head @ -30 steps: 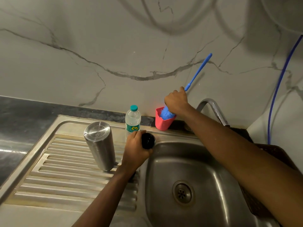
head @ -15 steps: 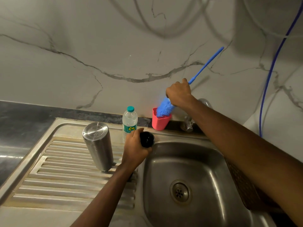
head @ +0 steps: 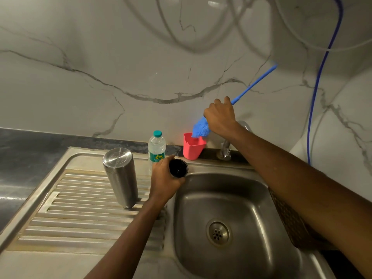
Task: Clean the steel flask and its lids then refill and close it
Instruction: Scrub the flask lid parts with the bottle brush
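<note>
A steel flask (head: 120, 178) stands upside down on the ribbed drainboard (head: 80, 214), left of the sink basin. My left hand (head: 164, 179) is shut on a black lid (head: 178, 168) and holds it at the basin's left rim. My right hand (head: 220, 116) grips a blue bottle brush (head: 201, 127) near its fluffy head. The brush head hangs just above the mouth of a pink cup (head: 193, 147) at the wall. Its thin handle points up and to the right.
A small plastic water bottle (head: 156, 147) with a teal cap stands behind my left hand. The tap (head: 226, 150) sits behind the steel sink basin (head: 231, 208), partly hidden by my right arm. A blue hose (head: 320, 77) hangs on the marble wall. A brown woven basket (head: 289, 222) lies right of the basin.
My right hand has lifted the blue brush up out of the pink cup. The left hand with the black lid has stayed in place.
</note>
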